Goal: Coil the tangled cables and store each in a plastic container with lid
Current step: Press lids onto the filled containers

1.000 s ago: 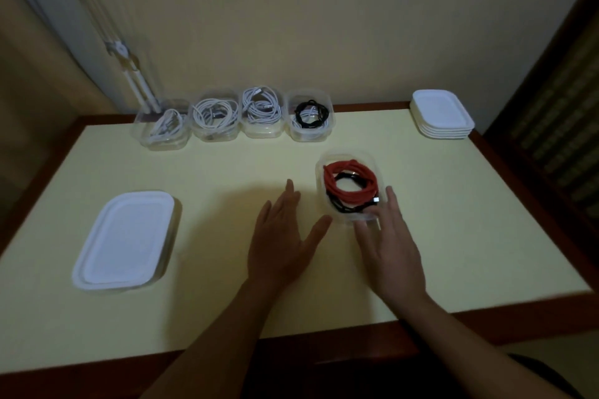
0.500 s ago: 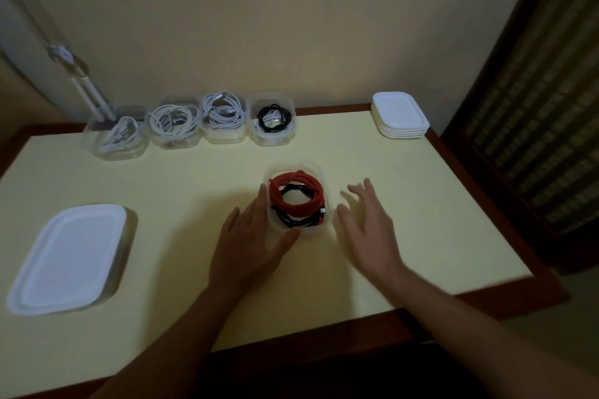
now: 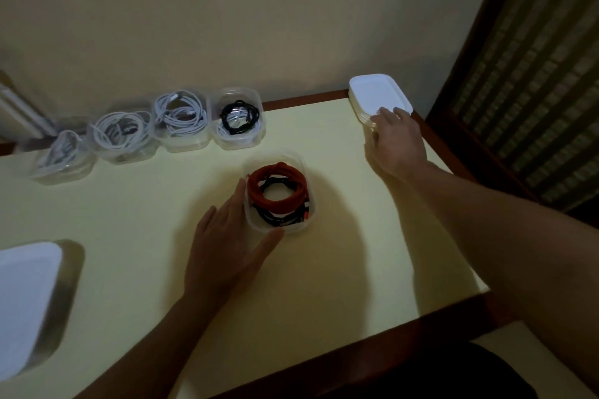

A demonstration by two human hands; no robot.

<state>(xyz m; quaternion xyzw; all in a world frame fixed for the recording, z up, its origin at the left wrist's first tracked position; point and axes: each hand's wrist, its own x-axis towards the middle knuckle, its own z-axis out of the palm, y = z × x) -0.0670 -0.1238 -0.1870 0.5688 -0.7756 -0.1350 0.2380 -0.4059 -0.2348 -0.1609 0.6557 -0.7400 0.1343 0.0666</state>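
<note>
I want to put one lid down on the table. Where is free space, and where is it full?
Free: the patch between the red-cable container and the near table edge, right of the left hand; also between that hand and the large white-lidded box. Crowded: the back row of four containers, and the lid stack with the right hand on it.
</note>
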